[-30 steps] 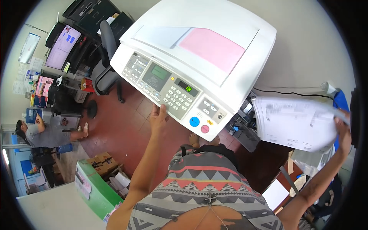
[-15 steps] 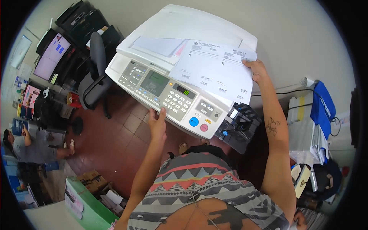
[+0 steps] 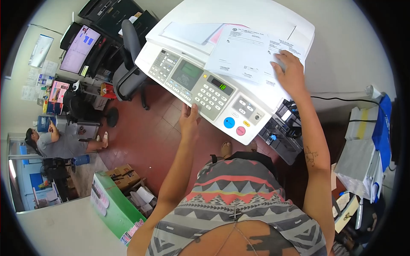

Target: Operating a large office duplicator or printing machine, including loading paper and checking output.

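Parking paperwork on the big white copier point(image 3: 241, 10), which fills the upper middle of my frame. A second ago the printed sheets point(image 3: 245, 49) were way out at the right edge; now they're lying on its lid, a bit right of upper center, so I'd call the carrying part pretty much done. My right hand point(image 3: 291, 76) is over their right side, fingers bent and loosely spread, resting on top as far as I can tell, no obvious pinch. My left hand point(image 3: 188, 123) is near mid-frame, lower left of the sheets and well apart from them, half curled with fingertips at the copier's front edge. No paper in that one, but can't tell if it's actually gripping the edge.
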Available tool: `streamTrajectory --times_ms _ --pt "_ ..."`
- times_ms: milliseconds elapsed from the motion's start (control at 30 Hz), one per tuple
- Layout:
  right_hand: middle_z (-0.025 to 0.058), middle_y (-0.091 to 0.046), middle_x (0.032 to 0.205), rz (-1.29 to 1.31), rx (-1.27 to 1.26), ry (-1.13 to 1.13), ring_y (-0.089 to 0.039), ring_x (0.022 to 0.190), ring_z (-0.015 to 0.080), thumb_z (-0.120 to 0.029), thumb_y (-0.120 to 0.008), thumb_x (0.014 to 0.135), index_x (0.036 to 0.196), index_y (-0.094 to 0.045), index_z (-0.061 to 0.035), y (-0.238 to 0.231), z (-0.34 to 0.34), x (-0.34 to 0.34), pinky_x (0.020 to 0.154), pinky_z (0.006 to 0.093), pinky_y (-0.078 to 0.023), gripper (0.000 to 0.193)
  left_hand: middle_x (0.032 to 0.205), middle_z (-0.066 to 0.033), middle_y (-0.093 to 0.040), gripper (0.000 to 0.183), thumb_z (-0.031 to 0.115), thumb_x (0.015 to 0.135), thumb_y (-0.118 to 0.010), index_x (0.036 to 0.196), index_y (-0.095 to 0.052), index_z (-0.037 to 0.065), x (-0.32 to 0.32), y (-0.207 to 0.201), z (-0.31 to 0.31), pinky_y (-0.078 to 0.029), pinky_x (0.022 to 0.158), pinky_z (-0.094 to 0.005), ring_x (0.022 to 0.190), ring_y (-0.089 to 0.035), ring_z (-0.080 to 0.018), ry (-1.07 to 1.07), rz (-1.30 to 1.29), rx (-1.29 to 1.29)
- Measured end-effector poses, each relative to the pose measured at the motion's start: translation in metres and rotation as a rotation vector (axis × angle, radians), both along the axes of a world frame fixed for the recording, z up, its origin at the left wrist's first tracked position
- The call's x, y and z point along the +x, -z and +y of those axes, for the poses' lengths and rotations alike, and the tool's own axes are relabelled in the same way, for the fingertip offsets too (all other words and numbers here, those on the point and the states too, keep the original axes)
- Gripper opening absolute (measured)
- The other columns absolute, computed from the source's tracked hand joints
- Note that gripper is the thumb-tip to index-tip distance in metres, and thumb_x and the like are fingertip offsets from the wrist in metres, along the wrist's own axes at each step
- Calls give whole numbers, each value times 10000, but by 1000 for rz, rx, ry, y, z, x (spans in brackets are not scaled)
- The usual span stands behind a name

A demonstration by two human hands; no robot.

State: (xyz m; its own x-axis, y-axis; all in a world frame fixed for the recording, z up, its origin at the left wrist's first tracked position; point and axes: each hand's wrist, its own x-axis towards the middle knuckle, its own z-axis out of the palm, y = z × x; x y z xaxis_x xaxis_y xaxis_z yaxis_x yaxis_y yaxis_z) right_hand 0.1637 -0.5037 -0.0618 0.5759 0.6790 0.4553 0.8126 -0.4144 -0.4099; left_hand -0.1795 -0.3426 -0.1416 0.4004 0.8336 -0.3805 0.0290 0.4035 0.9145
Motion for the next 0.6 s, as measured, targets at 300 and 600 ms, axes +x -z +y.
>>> streamTrajectory --times_ms 300,600 --pt "152 -650 1359 -33 46 28 -570 1263 341 -251 -701 921 1182 -746 -37 8 -2 -7 1103 462 -397 341 1393 13 -570 577 397 1046 -591 1535 -407 152 5 -14 -8 -401 998 -423 1232 -555 -159 -19 -6 -65" --pt "155 -652 1356 -50 61 18 -570 1268 338 -253 -688 925 1163 -753 -51 12 -2 -7 1094 481 -398 319 1591 -311 -231 1168 403 801 -856 1617 -107 32 22 -28 -107 -262 1155 -574 1464 -268 -421 99 288 773"
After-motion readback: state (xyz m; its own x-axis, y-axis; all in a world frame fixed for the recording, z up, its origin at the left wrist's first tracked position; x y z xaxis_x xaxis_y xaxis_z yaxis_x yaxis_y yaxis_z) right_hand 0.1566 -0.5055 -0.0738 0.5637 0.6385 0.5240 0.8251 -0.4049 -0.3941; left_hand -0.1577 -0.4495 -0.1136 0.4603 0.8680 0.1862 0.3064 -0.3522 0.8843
